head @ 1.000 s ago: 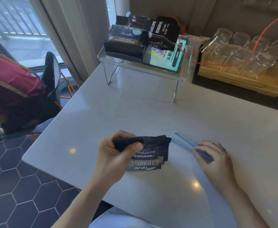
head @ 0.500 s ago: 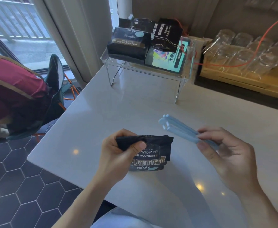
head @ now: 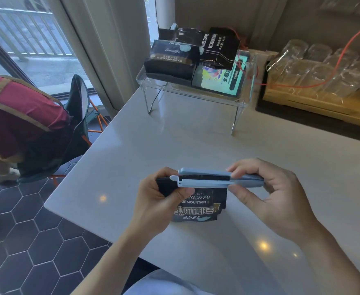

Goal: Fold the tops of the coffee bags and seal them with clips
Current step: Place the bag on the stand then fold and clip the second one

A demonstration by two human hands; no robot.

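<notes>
Dark coffee bag (head: 198, 206) at lower centre of frame, upright on the white counter (head: 196, 145), top folded over. Left hand (head: 160, 201) clamped on the folded top at its left end, thumb in front. Right hand (head: 274, 201) pinching the right end of a pale blue clip (head: 215, 180), lying level across the fold; clip arms slightly parted at the left tip, dark fold between them. More bags (head: 170, 58) on a clear rack (head: 196, 90) at upper centre. Glasses (head: 323, 67) at upper right.
</notes>
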